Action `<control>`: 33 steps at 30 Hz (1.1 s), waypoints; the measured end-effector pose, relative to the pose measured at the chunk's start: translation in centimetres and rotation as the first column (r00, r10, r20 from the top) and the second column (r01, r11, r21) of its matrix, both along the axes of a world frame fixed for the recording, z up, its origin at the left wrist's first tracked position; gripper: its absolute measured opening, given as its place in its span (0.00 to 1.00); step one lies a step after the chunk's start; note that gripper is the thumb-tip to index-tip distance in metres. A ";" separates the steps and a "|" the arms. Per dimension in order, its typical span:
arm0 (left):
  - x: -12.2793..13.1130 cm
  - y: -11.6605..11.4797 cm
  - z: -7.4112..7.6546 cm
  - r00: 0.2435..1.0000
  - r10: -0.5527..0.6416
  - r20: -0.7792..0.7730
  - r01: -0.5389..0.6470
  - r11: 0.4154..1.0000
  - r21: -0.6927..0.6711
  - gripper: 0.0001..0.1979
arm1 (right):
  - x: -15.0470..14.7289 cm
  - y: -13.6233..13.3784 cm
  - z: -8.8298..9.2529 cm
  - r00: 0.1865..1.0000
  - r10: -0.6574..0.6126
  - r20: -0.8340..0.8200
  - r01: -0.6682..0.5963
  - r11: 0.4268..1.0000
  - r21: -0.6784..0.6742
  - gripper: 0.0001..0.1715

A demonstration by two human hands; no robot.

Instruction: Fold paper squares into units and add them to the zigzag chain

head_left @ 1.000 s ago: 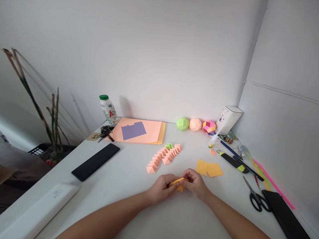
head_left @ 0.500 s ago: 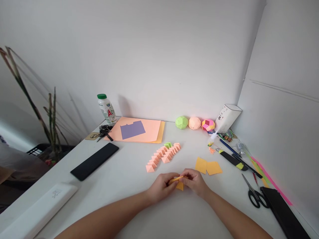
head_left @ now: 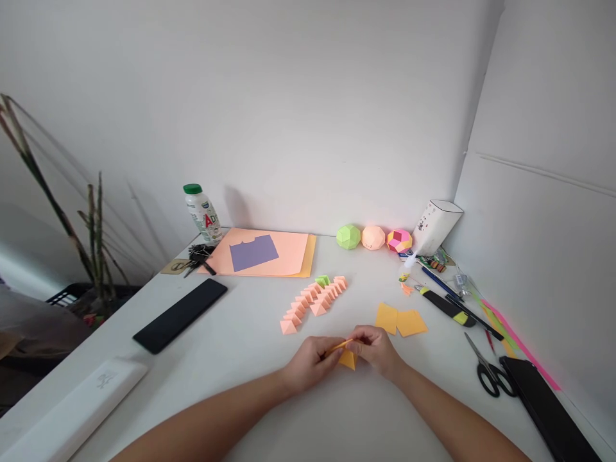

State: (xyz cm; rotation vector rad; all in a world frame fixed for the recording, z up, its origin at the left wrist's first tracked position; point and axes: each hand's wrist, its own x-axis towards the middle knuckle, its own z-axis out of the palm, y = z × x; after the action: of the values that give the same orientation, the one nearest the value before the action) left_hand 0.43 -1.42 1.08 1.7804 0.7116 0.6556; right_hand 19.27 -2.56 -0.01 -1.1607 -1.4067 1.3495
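Both of my hands meet low in the middle of the white table [head_left: 231, 359]. My left hand [head_left: 310, 363] and my right hand [head_left: 374, 350] pinch a small orange paper piece [head_left: 347, 359] between their fingertips, folding it just above the table. Two flat orange paper squares [head_left: 402, 321] lie just beyond my right hand. Rows of several folded peach paper units [head_left: 315, 300], with one green unit [head_left: 322, 280], sit farther back.
Three paper balls [head_left: 373, 238] and a white cup [head_left: 437, 227] stand by the back wall. Peach sheets with a purple piece [head_left: 262, 253], keys and a bottle [head_left: 201, 212] sit back left. A black slab [head_left: 180, 314] lies left. Scissors [head_left: 488, 371], a cutter and pens lie right.
The folded orange piece has turned between my fingers and my hands have shifted slightly; the view has drifted a little. Nothing else on the table moved.
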 end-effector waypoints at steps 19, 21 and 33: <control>0.0 0.1 0.0 0.999 -0.030 -0.016 0.031 1.000 0.005 0.19 | 0.3 0.1 -0.3 0.999 0.027 -0.041 -0.027 1.000 -0.005 0.10; -0.1 0.2 -0.1 1.000 -0.026 0.007 0.026 0.998 -0.051 0.17 | 0.3 0.1 -0.5 0.999 0.019 -0.040 -0.019 1.000 -0.008 0.11; -0.1 0.9 -0.9 0.987 0.121 0.106 -0.070 0.915 -0.398 0.17 | -0.2 -0.7 0.6 0.999 -0.013 0.037 0.013 1.000 -0.005 0.17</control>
State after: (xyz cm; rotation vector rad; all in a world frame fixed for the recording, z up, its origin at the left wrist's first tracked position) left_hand 0.32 -0.54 0.20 1.3274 0.7845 0.6358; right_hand 19.06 -3.26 0.62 -1.2018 -1.4206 1.3290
